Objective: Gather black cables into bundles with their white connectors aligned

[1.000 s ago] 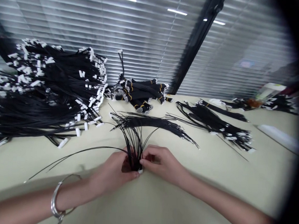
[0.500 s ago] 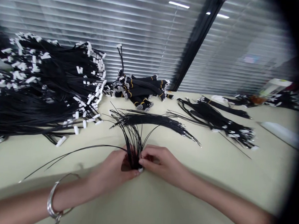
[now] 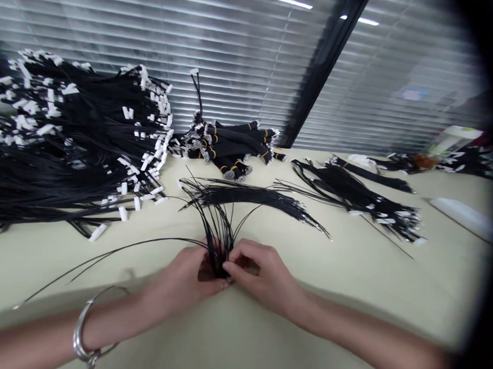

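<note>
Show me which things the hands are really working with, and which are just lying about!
Being worked with:
- black wires, bunched together
- left hand, gripping them
- right hand, pinching at them

Probably just lying about, though similar ones may belong:
- big pile with white ends
- yellow-banded bundles
- loose bundle beyond the hands
- right-side bundle

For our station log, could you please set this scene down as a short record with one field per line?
Left hand: holding a bunch of thin black wires
Right hand: fingers at the bunch's right side; grip unclear
Just beyond the hands: loose wire bundle
Far left: pile of white-ended black cables
Back: yellow-banded bundles before the blinds
Worn: silver bracelet, left arm
</note>
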### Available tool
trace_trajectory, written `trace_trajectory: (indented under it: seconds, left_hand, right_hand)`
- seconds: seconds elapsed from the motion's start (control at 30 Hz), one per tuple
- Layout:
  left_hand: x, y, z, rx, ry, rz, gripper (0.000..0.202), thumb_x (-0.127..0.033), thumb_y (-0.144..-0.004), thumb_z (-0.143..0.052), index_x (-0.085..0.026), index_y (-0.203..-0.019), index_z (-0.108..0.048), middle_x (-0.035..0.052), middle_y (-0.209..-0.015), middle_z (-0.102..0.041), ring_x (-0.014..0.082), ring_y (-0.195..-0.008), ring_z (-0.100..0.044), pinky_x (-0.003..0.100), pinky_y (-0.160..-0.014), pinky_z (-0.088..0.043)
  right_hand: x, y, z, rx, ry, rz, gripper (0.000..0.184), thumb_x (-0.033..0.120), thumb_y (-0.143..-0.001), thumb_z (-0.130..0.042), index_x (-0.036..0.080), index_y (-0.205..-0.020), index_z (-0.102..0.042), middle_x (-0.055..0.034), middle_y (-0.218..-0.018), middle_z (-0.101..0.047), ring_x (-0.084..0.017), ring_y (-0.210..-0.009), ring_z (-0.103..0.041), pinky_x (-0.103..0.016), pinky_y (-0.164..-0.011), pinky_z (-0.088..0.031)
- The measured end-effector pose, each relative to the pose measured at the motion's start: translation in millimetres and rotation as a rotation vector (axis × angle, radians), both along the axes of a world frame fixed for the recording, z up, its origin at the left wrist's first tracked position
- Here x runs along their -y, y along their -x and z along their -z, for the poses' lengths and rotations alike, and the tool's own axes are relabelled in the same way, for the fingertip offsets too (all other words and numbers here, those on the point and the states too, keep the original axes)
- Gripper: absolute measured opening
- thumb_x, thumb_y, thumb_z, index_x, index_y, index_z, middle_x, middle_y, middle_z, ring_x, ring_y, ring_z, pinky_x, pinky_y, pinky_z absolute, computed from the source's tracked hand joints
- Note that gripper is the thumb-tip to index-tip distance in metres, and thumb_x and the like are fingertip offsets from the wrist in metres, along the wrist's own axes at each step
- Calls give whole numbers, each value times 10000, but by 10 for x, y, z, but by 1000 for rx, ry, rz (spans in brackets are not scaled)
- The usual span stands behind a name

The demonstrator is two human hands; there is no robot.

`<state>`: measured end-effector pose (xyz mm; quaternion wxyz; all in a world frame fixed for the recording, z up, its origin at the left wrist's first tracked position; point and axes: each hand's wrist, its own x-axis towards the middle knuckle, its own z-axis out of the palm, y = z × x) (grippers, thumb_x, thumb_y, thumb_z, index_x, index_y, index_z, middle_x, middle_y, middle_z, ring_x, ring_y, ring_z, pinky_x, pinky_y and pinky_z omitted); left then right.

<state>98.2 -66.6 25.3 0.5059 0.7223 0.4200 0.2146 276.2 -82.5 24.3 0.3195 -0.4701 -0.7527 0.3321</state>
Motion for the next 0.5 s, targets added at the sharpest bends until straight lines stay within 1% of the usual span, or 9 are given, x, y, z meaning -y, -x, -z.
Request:
trace_trajectory:
  seconds: [0.17,0.5]
  left_hand:
    - [1,9,1,2,5,-8,150,-249,-760,-597,-195,-887,-538,2,-857,-626,192,-820,-611,272,-704,-498]
    - [3,24,41,-12,29,-9,193,-270,-760,-602,-188,-919,-530,17,-887,-637,196,-832,-618,289,-722,-510]
  right_hand:
    - [-16,-34,-7,-13,0,-53,121,193,-861,-510,186,-744,-540,3,-741,-548,-121,-718,-493,-235,-628,-369]
    - [-61,-80,-33,40,-27,-109,122,167,-876,-483,174,-762,-526,12,-745,-519,-101,-709,-469,-213,-637,-358]
